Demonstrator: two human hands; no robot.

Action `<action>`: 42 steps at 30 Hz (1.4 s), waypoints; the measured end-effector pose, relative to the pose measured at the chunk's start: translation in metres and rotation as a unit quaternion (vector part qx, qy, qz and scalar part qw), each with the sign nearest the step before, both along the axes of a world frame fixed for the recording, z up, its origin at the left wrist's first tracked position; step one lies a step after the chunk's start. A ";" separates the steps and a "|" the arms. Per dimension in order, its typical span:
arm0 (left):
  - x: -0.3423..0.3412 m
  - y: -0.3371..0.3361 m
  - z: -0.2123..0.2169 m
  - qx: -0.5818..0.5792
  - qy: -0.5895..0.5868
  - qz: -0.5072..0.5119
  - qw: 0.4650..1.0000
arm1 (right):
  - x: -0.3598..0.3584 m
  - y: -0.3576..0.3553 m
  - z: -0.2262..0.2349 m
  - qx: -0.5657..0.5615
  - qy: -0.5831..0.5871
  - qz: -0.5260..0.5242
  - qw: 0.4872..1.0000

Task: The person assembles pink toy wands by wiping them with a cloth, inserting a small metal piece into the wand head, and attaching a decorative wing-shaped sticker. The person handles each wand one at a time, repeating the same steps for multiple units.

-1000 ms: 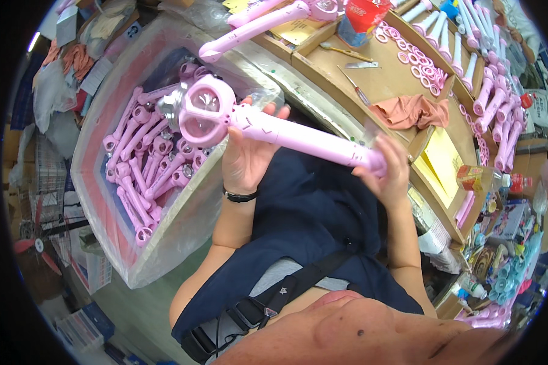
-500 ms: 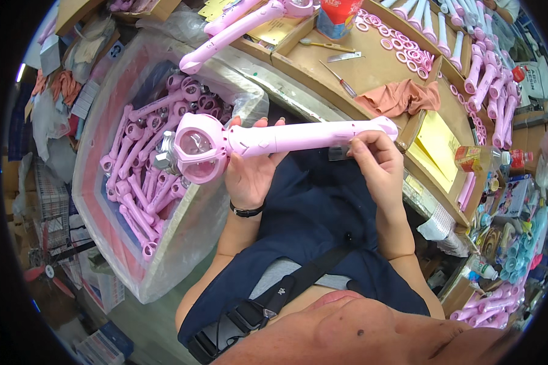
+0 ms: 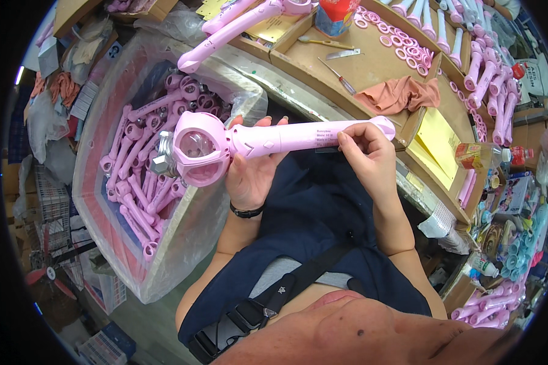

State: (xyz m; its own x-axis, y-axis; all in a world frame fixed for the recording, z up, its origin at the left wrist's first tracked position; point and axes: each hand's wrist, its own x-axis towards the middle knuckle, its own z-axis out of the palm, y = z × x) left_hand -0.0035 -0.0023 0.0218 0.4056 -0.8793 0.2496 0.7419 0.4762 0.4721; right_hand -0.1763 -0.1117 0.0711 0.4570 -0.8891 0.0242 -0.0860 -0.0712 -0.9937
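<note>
My left hand (image 3: 251, 179) is wrapped from below round the neck of a pink plastic wand (image 3: 274, 139). The wand lies nearly level, its round head with a clear window to the left and its flared end to the right. My right hand (image 3: 368, 155) has thumb and forefinger closed at the edge of a small clear label (image 3: 324, 137) with dark print. That label lies against the handle, and a see-through edge of it shows just below. Part of the handle is hidden behind my right fingers.
To the left, a plastic-lined bin (image 3: 164, 255) holds many pink wands. A cardboard tray (image 3: 298, 58) contains pink rings (image 3: 408, 52), a screwdriver (image 3: 341, 76), a brush (image 3: 326, 43), an orange cloth (image 3: 402, 95) and yellow sheets (image 3: 435, 146). Another pink wand (image 3: 231, 39) lies beyond the bin.
The clear label has moved up from below the handle onto its front, so its print now shows. My right hand has shifted slightly left and up. The left hand keeps its hold.
</note>
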 end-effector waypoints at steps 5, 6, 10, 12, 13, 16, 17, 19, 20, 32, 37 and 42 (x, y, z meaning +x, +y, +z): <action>0.000 -0.001 0.000 0.001 0.006 -0.002 1.000 | 0.000 -0.001 -0.001 -0.007 0.007 -0.004 1.000; 0.000 -0.001 0.000 0.001 0.005 -0.002 1.000 | 0.000 -0.001 -0.001 -0.004 0.009 -0.005 1.000; 0.000 -0.001 -0.001 0.002 0.003 -0.002 1.000 | 0.001 -0.001 -0.002 -0.009 0.013 -0.006 1.000; 0.000 0.000 -0.001 0.001 0.001 -0.001 1.000 | 0.001 -0.001 -0.002 -0.011 0.015 -0.008 1.000; 0.000 0.000 -0.001 0.001 0.000 0.000 1.000 | 0.002 -0.001 -0.002 -0.011 0.015 -0.009 1.000; 0.000 0.000 -0.002 0.007 0.002 0.000 1.000 | 0.002 -0.001 -0.003 -0.011 0.017 -0.010 1.000; 0.000 0.000 -0.002 0.006 0.002 0.000 1.000 | 0.002 -0.001 -0.003 -0.010 0.018 -0.010 1.000; 0.000 0.000 -0.002 0.006 0.003 -0.001 1.000 | 0.002 -0.001 -0.004 -0.011 0.018 -0.010 1.000; 0.000 0.000 -0.002 0.006 0.003 -0.001 1.000 | 0.002 -0.001 -0.004 -0.016 0.017 -0.011 1.000; -0.003 0.001 -0.001 0.013 -0.007 0.013 1.000 | 0.007 0.003 -0.007 -0.046 0.059 -0.036 0.997; -0.008 0.003 0.003 0.035 -0.017 0.042 0.998 | 0.010 0.007 -0.008 -0.137 0.147 -0.045 0.979; 0.005 0.006 0.010 0.057 -0.061 0.056 0.995 | -0.010 -0.008 -0.010 -0.153 0.356 -0.093 0.917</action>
